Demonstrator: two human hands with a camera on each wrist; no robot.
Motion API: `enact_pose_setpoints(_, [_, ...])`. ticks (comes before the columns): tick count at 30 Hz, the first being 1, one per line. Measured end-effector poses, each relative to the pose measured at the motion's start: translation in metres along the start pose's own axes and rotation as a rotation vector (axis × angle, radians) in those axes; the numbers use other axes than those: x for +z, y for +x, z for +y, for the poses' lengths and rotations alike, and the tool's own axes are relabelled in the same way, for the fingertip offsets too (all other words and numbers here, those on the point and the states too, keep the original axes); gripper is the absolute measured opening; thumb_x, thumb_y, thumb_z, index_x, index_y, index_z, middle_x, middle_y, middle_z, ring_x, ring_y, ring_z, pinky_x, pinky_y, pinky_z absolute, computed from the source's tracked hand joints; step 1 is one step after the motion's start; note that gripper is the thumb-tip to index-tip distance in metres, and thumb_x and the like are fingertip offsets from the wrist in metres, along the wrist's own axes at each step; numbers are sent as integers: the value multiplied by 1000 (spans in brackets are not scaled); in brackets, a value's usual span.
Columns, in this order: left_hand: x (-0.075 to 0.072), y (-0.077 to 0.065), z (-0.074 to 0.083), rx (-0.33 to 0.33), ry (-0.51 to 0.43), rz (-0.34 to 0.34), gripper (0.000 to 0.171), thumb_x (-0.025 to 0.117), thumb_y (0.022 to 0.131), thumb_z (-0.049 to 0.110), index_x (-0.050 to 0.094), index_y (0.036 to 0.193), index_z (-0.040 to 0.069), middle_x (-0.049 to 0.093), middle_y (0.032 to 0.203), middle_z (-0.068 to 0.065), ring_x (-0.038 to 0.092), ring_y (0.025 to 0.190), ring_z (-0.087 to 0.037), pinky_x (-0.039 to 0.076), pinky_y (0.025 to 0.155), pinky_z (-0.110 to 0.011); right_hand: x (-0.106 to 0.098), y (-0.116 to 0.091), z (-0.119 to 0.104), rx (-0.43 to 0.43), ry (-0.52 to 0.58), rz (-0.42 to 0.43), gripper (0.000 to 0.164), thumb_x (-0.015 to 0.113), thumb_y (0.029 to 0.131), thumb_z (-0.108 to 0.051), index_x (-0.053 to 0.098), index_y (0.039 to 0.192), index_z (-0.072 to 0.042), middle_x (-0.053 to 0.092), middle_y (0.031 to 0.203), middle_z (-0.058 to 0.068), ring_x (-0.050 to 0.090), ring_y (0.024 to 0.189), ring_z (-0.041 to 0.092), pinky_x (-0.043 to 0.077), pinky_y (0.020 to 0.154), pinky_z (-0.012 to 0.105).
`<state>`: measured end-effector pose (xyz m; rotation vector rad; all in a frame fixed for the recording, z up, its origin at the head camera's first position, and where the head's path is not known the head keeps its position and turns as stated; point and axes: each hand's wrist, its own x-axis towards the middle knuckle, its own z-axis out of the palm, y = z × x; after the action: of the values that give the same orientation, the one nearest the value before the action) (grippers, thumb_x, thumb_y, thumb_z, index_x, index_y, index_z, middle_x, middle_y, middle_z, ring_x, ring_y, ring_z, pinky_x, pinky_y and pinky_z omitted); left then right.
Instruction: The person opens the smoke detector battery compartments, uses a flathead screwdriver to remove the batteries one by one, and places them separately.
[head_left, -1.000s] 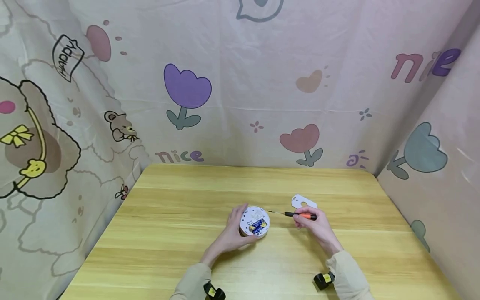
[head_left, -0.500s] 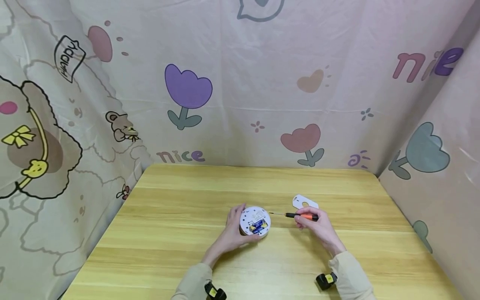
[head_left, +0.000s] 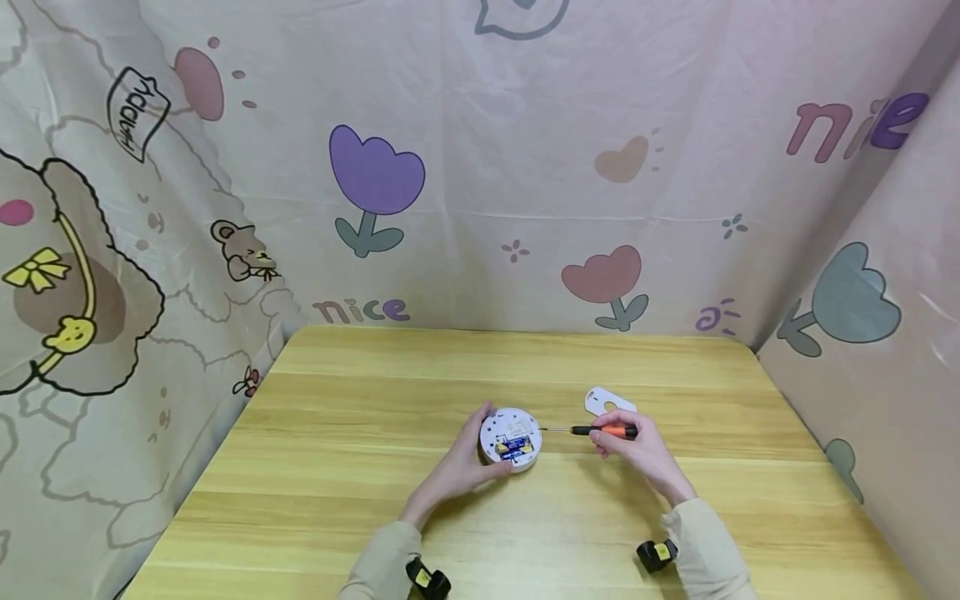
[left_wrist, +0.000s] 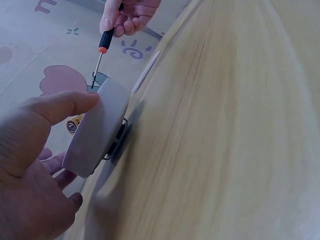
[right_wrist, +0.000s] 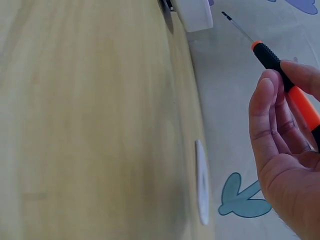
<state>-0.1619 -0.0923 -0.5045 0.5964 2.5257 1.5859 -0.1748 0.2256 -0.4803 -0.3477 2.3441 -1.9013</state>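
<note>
Left grip (head_left: 463, 468), lower centre of head frame: curled round the round white battery-powered device (head_left: 521, 419), spread to the width of its body, thumb on the near edge, fingers at the far left side. Shows the same hold in the left wrist view, with thumb tip on the upper rim.

Device: at lower centre of head frame, just right of the left palm. Carries batteries (head_left: 514, 447), blue and yellow, in a recess of the upward face. Tilts in the left wrist view, underside near the counter (head_left: 337, 417); cannot tell contact from there.

Right grip (head_left: 633, 446), lower right of centre: closed in a pinch on the black-and-orange handle of a screwdriver (head_left: 582, 431). Points leftward in head frame, shaft nearly level, tip just beside the right edge of the device. Shows a small gap at the tip in the right wrist view.

White plate with a round hole (head_left: 597, 398): flat on the counter, partly hidden behind the right fingers in head frame; lower centre-right in the right wrist view, apart from the hand.

Behind: printed cloth (head_left: 487, 167), with tulips and lettering, across the upper frame.
</note>
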Motion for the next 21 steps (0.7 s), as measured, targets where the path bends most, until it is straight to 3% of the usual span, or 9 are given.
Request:
enact_pose_setpoints(6, [0,1,0,-15,-21,-11,105,80,83,26,13,160,2,22,166,-21,22,153,-42,15,126,-62,-2,4,-9,-46,-96,-42,23,75,89,-10,67,103,6,70,78,11,67,66,12,62,61,34])
enact_pose_setpoints(11, [1,1,2,-29,-29,-13,103,78,85,25,13,161,4,20,167,-21,21,154,-43,14,126,-62,-2,6,-17,-40,-168,-66,18,76,89,-12,69,100,0,68,73,4,64,62,12,58,56,32])
enact_pose_setpoints(17, [2,0,5,-36,-29,-13,100,76,87,23,11,161,4,17,168,-20,19,155,-42,14,126,-62,1,9,-29,-83,-243,-111,18,77,87,-11,69,98,0,67,80,8,65,66,8,62,59,32])
enact_pose_setpoints(21, [4,0,5,-39,-20,-25,92,69,92,22,11,161,5,14,169,-20,16,155,-42,13,126,-62,4,9,-33,-99,-278,-124,15,77,87,-10,69,96,-1,66,85,12,64,68,6,60,60,27])
